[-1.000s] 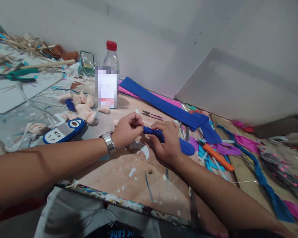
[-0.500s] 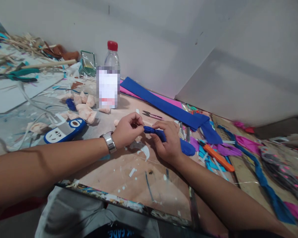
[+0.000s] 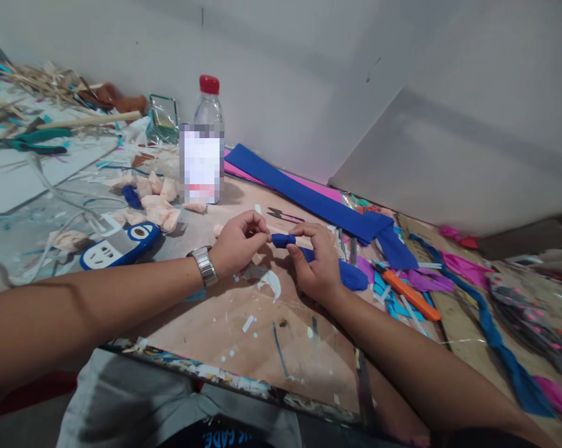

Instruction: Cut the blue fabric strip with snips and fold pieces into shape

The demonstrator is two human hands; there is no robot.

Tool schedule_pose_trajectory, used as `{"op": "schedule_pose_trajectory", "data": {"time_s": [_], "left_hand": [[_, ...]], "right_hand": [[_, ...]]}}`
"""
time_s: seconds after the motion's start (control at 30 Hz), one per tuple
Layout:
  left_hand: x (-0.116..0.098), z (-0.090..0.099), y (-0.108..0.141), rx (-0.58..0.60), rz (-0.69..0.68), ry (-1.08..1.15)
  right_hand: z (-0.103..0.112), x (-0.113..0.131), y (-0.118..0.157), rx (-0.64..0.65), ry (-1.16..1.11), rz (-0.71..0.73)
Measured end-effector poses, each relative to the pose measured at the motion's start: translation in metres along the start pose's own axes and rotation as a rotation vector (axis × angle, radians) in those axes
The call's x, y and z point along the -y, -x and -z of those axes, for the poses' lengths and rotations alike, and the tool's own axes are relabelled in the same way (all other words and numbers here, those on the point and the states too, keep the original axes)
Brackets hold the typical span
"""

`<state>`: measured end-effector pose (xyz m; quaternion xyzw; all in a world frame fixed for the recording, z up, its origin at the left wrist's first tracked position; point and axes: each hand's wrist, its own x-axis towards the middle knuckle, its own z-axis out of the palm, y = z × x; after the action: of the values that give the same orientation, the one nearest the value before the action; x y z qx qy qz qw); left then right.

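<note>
A dark blue strip point(image 3: 283, 240) is stretched between my two hands above the wooden board, bunched into a small roll at its left end. My left hand point(image 3: 243, 242), with a metal watch on the wrist, pinches the left tip of the roll between thumb and fingers. Thumb and index finger of my right hand point(image 3: 318, 258) grip the roll's right side. Beyond my right palm the blue material reappears, lying on the board. Small snips point(image 3: 285, 215) lie just behind my hands.
A red-capped bottle point(image 3: 209, 86) stands at the back, with peach crumpled pieces point(image 3: 162, 212) and a blue power socket point(image 3: 122, 246) to the left. A folded blue strip point(image 3: 304, 194) lies behind. An orange cutter point(image 3: 411, 295) is at the right, green-handled pliers point(image 3: 38, 141) far left.
The right fingertips have shifted slightly and straightened, showing more of the bunched blue roll between the hands. The left hand keeps its pinch. The view has moved a little.
</note>
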<state>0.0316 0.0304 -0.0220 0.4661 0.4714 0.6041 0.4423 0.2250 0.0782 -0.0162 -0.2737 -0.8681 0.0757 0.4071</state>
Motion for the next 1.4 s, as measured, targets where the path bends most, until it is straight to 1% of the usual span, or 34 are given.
{"op": "schedule_pose_trajectory", "data": {"time_s": [0.1, 0.27, 0.53, 0.67, 0.77, 1.0, 1.13, 1.3, 1.4], "left_hand": [[0.002, 0.0002, -0.0009, 0.008, -0.004, -0.015], [0.0078, 0.0009, -0.0032, 0.006, -0.047, -0.036], [0.0075, 0.0015, -0.0022, 0.009, -0.048, -0.036], [0.0067, 0.0013, -0.0025, 0.01, -0.018, 0.013], [0.0057, 0.0017, -0.003, 0.031, 0.018, 0.041], [0.0056, 0.0017, -0.0031, 0.025, -0.011, -0.025], [0.0061, 0.0012, -0.0034, 0.014, 0.006, -0.046], [0.0036, 0.0009, -0.0031, 0.008, 0.002, -0.017], [0.0025, 0.0012, -0.0028, 0.02, 0.027, 0.014]], "right_hand": [[0.0005, 0.0023, 0.0002, 0.021, 0.009, 0.024], [0.002, 0.0065, 0.0008, 0.061, 0.028, 0.055], [0.0028, 0.005, 0.0004, 0.032, 0.046, 0.049], [0.0032, 0.0052, 0.0, 0.023, 0.06, 0.041], [0.0029, 0.0054, 0.0, 0.034, 0.063, 0.039], [0.0021, 0.0044, 0.0018, 0.077, 0.071, 0.034], [0.0019, 0.0042, 0.0011, 0.076, 0.058, 0.023], [0.0022, 0.0046, 0.0002, 0.05, 0.046, 0.008], [0.0028, 0.0051, 0.0009, 0.054, 0.054, 0.023]]}}
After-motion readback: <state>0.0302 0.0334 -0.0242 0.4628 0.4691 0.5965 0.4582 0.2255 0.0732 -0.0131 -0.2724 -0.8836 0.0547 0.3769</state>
